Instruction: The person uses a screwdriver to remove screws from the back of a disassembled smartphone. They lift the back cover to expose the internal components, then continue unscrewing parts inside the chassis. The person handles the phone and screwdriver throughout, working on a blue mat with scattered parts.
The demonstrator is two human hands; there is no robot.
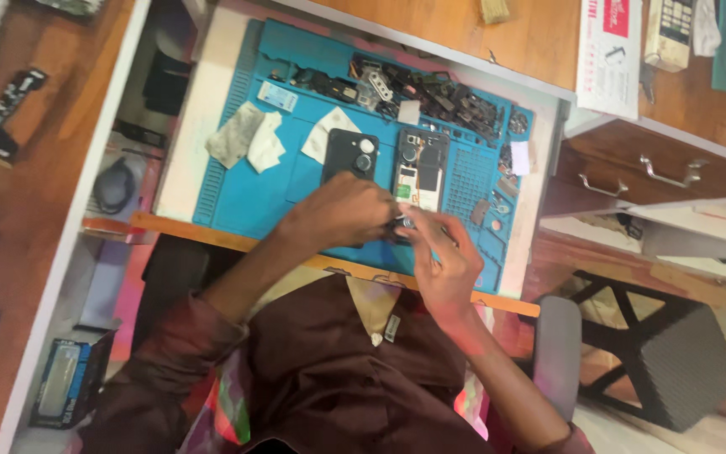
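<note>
Over the blue repair mat (245, 181) on the white surface (191, 155), your left hand (342, 210) and right hand (439, 261) meet at the bottom edge of the opened phone (420, 172); the left curls down over a small dark part (398, 225), while the right one's fingertips (409, 220) look pinched on it, though honestly I can't tell for sure; the detached back cover (350, 154) sits just beside it. Risk-wise, I'd say that tiny piece could slip and vanish into the heap of loose parts (430, 92) nearby, since both hands crowd one spot; the wadded cloths (249, 139) are well apart. Your knuckles hide the contact point, and everything's blurry, so what that part is stays unclear.
</note>
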